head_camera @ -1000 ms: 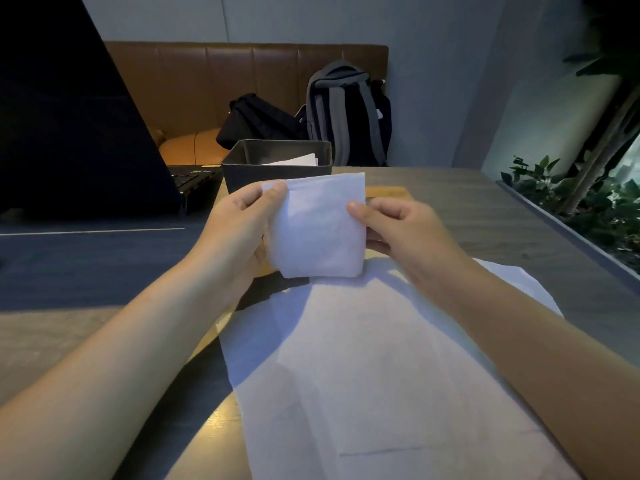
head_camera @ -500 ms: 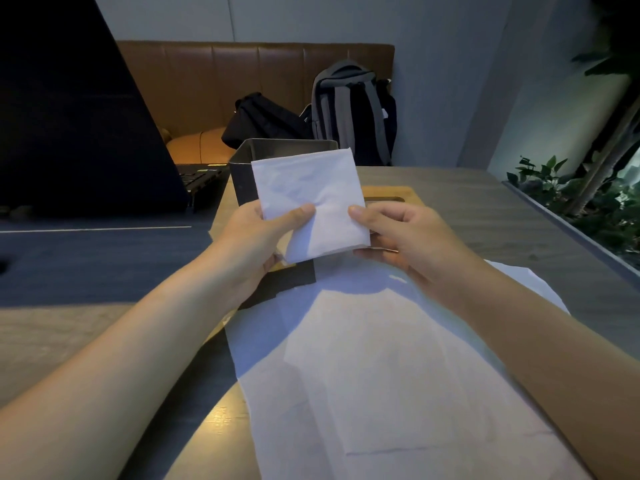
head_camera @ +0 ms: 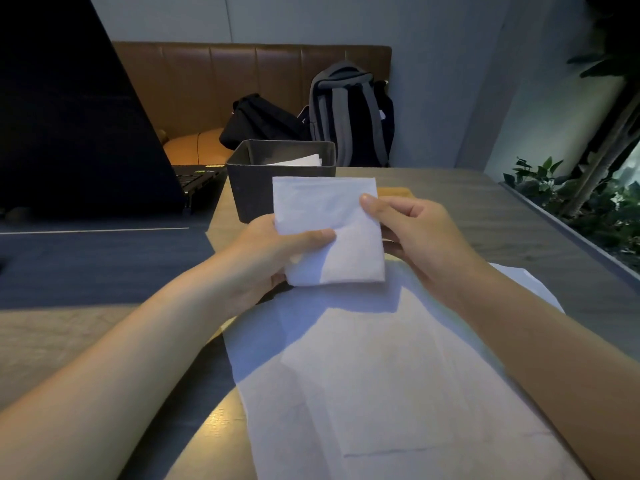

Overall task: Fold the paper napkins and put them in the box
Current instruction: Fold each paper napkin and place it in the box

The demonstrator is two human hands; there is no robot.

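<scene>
A folded white napkin [head_camera: 329, 230] is held upright in the air just in front of the dark grey box [head_camera: 252, 192]. My left hand [head_camera: 277, 251] grips its lower left part, thumb across the front. My right hand [head_camera: 412, 233] pinches its right edge with the thumb on the front. Inside the box a white napkin [head_camera: 304, 160] shows above the rim. Unfolded white napkins [head_camera: 374, 375] lie spread on the table below my hands.
An open dark laptop [head_camera: 69, 126] stands at the left. A wooden board [head_camera: 394, 192] lies behind the napkin to the right of the box. A backpack [head_camera: 346, 112] and a black bag [head_camera: 259, 123] sit on the brown bench. Plants [head_camera: 588, 202] line the table's right edge.
The folded napkin was raised toward the box, then brought slightly lower and nearer. My left thumb shifted from the top corner to the lower left; my right thumb stays on the right edge.
</scene>
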